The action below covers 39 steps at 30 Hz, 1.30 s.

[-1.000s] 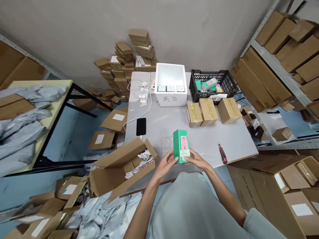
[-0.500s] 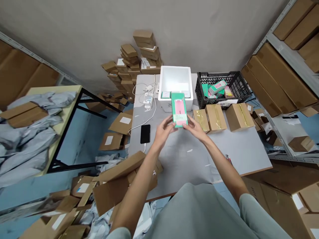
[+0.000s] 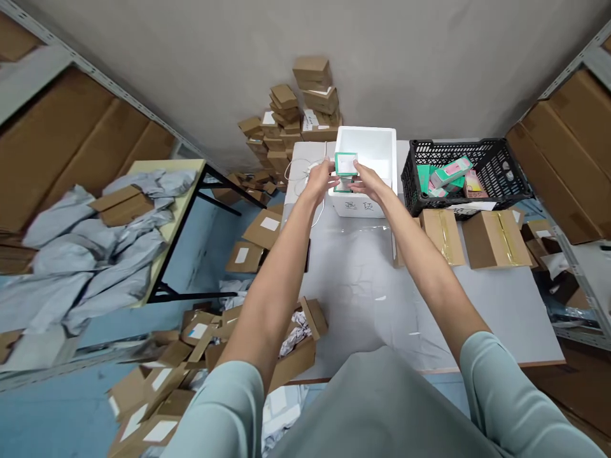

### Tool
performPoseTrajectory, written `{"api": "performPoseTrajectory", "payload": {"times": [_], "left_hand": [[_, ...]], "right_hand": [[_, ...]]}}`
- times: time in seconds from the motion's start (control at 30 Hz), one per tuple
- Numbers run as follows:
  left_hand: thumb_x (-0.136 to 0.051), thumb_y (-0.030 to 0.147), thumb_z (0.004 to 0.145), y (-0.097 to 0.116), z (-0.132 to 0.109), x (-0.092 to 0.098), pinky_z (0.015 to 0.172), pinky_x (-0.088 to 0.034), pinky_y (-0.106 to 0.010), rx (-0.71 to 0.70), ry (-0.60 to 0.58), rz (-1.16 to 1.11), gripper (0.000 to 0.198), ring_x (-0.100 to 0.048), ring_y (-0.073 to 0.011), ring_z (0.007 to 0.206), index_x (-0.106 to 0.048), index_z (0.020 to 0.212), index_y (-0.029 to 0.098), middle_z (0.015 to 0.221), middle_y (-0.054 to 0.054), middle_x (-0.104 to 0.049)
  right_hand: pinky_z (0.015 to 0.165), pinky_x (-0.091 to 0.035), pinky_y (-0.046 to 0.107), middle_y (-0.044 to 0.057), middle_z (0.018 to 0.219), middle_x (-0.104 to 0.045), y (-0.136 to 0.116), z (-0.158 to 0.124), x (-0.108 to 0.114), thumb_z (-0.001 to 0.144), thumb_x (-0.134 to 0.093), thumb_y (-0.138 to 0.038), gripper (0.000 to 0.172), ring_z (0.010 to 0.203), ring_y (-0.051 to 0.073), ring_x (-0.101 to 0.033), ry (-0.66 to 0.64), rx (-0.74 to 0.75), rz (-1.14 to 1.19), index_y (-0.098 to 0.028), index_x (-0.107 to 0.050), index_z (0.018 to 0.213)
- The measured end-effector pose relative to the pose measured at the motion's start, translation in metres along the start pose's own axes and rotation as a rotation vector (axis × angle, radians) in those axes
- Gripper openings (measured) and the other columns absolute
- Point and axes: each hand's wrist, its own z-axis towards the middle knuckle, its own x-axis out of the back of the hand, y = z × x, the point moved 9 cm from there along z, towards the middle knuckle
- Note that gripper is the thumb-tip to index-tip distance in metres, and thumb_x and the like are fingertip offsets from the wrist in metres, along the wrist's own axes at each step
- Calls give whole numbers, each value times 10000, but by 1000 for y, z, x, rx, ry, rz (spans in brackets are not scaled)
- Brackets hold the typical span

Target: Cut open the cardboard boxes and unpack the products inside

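Over the near left side of a white foam box [image 3: 365, 206], my left hand [image 3: 319, 181] and my right hand [image 3: 370, 180] grip a small green-edged carton [image 3: 346, 163] from both sides. Its white end faces me, and its long sides are mostly out of sight. Just below it, between my fingers, shows another white and green carton face [image 3: 343, 184]; whether this is a separate carton I cannot tell. The right part of the foam box shows bare white inside.
Right of the foam box stands a black plastic crate [image 3: 415, 207] with several green and pink cartons. Taped cardboard boxes [image 3: 496, 238] sit before it. An opened cardboard box [image 3: 298, 362] is at the table's near left. Grey mailing bags [image 3: 95, 254] cover a side table; brown boxes [image 3: 281, 130] are stacked behind.
My hands have moved forward with the green carton, from in front of the foam box to over it. The carton has turned so its white end faces me. The view has swung left.
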Motion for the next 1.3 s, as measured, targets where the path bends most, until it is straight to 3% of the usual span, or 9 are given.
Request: {"api": "performPoseTrajectory", "payload": {"times": [0.17,0.37,0.5,0.7,0.87,1.0,1.13,1.2,1.3], "left_hand": [[-582,731,1092,20,-36,14,1057,-636,-432,-124,49,-15,616,-766,-284,1197,-750,1258,162,1448,-220,-738],[-618,713,1067,-6,-167,36,1008,-656,-424,-191,60,-46,603,-766,-263,1121,-794,1260,169,1403,-198,-781],[-704,789,967,-57,-274,54,987,-673,-462,-146,59,-34,664,-777,-271,992,-841,1179,175,1247,-171,-844],[-730,865,899,-149,-430,80,999,-690,-503,17,114,-38,684,-815,-321,983,-887,1106,233,1176,-137,-870],[-730,830,904,-204,-524,132,999,-684,-521,121,338,-55,678,-809,-327,982,-854,1165,217,1195,-149,-857],[-684,641,992,-206,-568,221,1093,-631,-492,23,764,192,524,-771,-299,1079,-793,1258,203,1245,-139,-801],[-833,430,864,-208,-583,299,1222,-536,-506,18,1184,410,617,-654,-344,1362,-673,1392,156,1516,-221,-639],[-822,373,852,-234,-566,319,1224,-527,-529,179,1143,323,498,-670,-346,1320,-669,1261,132,1384,-221,-696],[-716,320,898,-265,-544,322,1166,-561,-512,295,981,216,184,-737,-315,1133,-649,999,182,1097,-153,-767]], "right_hand": [[986,-697,447,175,1405,-771,-22,-23,0,1121,-582,-719,632,1091,266,-811,-27,85,-29,-227,-631,1516],[1068,-655,396,153,1302,-841,1,-135,-13,1128,-605,-661,543,1110,227,-815,-55,81,-58,-199,-701,1398],[1040,-660,386,128,1278,-861,63,-226,-33,1084,-677,-635,496,1066,217,-827,-133,22,-77,-211,-755,1331],[1018,-674,447,124,1211,-877,192,-347,-57,916,-832,-737,599,1033,260,-841,-258,-145,-106,-248,-814,1260],[1052,-656,473,126,1244,-864,265,-399,-69,881,-864,-705,631,1074,267,-831,-280,-225,-254,-234,-793,1296],[1066,-641,448,169,1388,-803,264,-382,-79,887,-869,-617,664,1122,263,-808,-133,-63,-473,-195,-730,1379],[1160,-590,463,194,1489,-749,255,-349,-91,902,-859,-607,612,1196,279,-796,-49,15,-691,-198,-720,1336],[1147,-599,475,183,1395,-784,262,-336,-98,898,-846,-624,549,1210,286,-792,-61,-18,-732,-198,-726,1223],[1029,-656,442,106,1183,-810,277,-326,-108,937,-764,-648,457,1123,258,-809,-100,-29,-700,-226,-680,1089]]}}
